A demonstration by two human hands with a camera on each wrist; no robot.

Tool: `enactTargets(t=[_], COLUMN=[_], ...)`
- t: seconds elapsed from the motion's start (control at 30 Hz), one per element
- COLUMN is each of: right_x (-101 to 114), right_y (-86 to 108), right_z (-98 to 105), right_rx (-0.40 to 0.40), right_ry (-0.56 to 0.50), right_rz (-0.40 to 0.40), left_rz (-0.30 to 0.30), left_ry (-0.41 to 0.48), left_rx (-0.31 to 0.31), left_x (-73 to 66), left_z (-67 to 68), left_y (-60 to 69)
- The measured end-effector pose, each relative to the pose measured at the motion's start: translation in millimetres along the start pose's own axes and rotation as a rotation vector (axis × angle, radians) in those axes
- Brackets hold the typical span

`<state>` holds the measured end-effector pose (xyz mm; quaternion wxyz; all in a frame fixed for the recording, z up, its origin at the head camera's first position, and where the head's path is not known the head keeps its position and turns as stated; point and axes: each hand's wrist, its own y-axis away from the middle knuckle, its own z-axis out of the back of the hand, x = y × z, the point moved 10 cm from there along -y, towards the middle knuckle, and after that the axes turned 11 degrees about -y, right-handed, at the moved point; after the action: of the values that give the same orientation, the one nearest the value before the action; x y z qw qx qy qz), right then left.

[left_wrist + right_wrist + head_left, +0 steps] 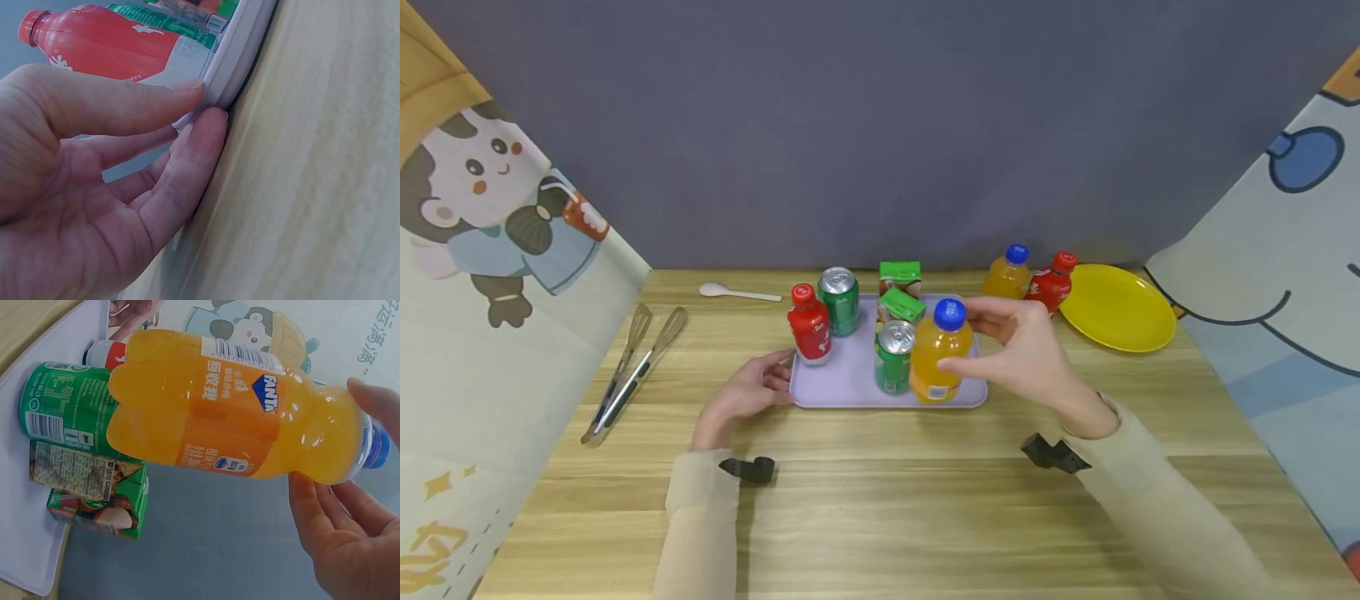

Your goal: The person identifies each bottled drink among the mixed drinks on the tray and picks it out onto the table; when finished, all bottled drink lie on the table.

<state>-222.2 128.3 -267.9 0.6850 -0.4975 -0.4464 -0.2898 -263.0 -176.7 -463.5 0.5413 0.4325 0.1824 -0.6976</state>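
bottle of orange drink, clear plastic with a blue screw cap [931, 346], is above the front right part of a pale lilac rectangular tray [850, 379], roughly upright. the right hand [1022, 350] holds it high, round the shoulder just below the cap, thumb on one side and fingers on the other; from my right wrist feed, i judge its base to be off the tray. the left hand [748, 387] pinches the tray's left rim between thumb and fingers.

what worries me first is the printed green metal can [892, 367] just beside the bottle. with the grip so near the top, i'd expect a careless turn of the wrist to swing the base into it, and the can could shove the small green-topped drink carton [901, 308] behind. i'd also watch the front rim: if the base came down on that raised edge, the bottle would lean and could topple outward. a smooth, rounded shoulder may slip if the thumb eases too soon.

on the other side, a jerk or lift from the left hand could tilt the tray and rock the glossy red bottle with a red cap [810, 329] near that rim.
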Motion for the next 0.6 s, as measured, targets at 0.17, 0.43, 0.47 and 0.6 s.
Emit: enactTargets(t=[0.17,0.43,0.47,0.6], right_x=[-0.5,-4.6,-6.0,-10.1], right_y=[5.4,10.7,11.0,12.4], right_z=[9.8,35.5,39.0,51.3], right_rx=[-0.039,-0.119,-0.130,-0.171], right_ry=[0.016,0.094,0.100,0.099], right_rz=[-0.005,-0.017,-0.021,-0.030], left_rz=[0.007,0.022,0.023,0.027], left_ry=[0.002,0.005,0.005,0.002], left_rx=[0.000,0.001,0.001,-0.001], left_x=[1.3,2.3,2.5,3.5], left_z=[-0.1,0.6,0.6,0.1], left_y=[-0.5,-0.8,-0.8,-0.7])
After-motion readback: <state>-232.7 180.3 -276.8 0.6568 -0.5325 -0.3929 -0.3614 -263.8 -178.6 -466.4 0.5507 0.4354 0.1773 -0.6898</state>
